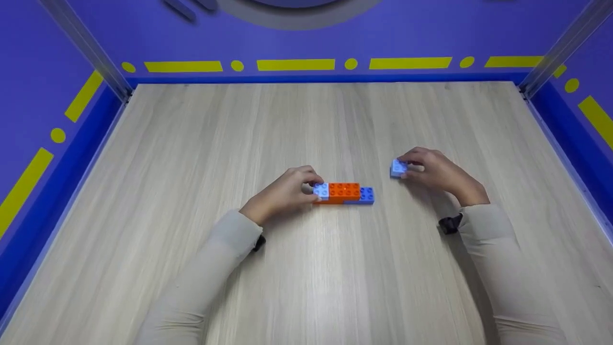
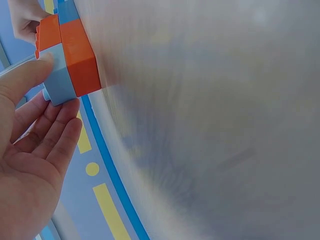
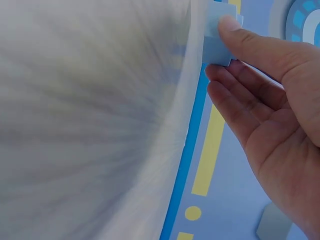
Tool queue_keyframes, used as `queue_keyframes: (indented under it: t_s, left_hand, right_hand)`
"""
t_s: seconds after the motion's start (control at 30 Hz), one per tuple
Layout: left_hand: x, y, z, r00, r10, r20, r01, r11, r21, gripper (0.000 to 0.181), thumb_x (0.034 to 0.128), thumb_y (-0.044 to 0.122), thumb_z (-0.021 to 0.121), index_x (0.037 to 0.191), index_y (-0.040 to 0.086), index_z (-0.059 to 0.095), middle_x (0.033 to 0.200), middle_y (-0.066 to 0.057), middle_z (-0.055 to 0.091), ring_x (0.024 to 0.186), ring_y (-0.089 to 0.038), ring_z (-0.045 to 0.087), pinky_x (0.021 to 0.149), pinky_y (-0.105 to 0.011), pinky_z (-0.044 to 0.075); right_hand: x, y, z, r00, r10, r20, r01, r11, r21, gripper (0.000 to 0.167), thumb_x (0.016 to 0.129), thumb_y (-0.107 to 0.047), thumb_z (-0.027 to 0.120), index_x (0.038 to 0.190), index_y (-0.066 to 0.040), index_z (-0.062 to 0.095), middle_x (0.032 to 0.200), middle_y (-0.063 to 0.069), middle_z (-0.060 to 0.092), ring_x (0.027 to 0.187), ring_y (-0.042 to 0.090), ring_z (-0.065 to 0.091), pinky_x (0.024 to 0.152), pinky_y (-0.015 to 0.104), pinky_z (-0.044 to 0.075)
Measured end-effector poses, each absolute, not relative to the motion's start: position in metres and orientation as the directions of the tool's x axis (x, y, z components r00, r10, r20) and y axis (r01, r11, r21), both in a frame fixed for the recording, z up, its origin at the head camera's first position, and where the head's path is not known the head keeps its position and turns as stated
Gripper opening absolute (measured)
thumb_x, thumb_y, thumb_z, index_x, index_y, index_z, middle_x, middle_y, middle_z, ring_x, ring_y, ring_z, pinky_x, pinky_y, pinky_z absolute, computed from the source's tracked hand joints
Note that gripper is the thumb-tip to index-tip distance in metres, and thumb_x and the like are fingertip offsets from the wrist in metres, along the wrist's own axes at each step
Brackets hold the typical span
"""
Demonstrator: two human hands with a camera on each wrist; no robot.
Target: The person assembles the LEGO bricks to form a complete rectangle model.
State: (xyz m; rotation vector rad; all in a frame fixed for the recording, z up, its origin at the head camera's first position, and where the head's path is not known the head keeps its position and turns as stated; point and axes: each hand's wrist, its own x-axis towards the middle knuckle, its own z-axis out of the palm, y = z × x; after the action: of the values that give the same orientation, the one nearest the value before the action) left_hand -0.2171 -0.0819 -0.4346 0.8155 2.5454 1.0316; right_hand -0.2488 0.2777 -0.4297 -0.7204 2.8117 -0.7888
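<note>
In the head view, a low row of toy building bricks lies on the table. An orange brick [image 1: 344, 190] and a light blue brick [image 1: 321, 191] form its upper layer. Below them are another orange brick [image 2: 82, 62] and a blue brick [image 1: 367, 195], whose studs show at the right end. My left hand [image 1: 289, 189] pinches the light blue brick at the row's left end between thumb and fingers. Off to the right, my right hand [image 1: 436, 170] pinches a separate light blue piece [image 1: 397, 168], apart from the row. Whether this piece is one brick or two stacked, I cannot tell.
The wood-grain tabletop [image 1: 306, 268] stretches around both hands. Blue-purple panels [image 1: 306, 40] with yellow dashes and dots stand along the back and both sides, with metal posts [image 1: 88, 43] at the corners. Each wrist wears a black band [image 1: 450, 224].
</note>
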Motion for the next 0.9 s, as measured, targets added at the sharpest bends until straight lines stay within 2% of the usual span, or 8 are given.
queue_keyframes:
  t_s: [0.27, 0.9]
  left_hand:
    - [-0.217, -0.082, -0.435, -0.798, 0.602, -0.040, 0.389, 0.563, 0.729, 0.031, 0.0844, 0.006, 0.070, 0.115, 0.005, 0.068, 0.109, -0.003, 0.060, 0.102, -0.017, 0.058, 0.087, -0.029, 0.053]
    - [-0.216, -0.081, -0.435, -0.809, 0.585, -0.062, 0.372, 0.591, 0.716, 0.030, 0.0860, 0.008, 0.070, 0.116, 0.007, 0.067, 0.111, -0.002, 0.059, 0.103, -0.016, 0.055, 0.089, -0.030, 0.052]
  right_hand:
    - [-0.248, 0.274, -0.431, -0.857, -0.516, 0.009, -0.452, 0.741, -0.496, 0.033, 0.088, -0.004, 0.066, 0.121, 0.002, 0.064, 0.118, 0.019, 0.063, 0.112, 0.034, 0.058, 0.095, 0.051, 0.046]
    - [-0.240, 0.266, -0.427, -0.841, -0.540, -0.006, -0.464, 0.728, -0.504, 0.034, 0.088, -0.007, 0.067, 0.121, -0.001, 0.064, 0.119, 0.015, 0.063, 0.111, 0.031, 0.058, 0.095, 0.050, 0.047]
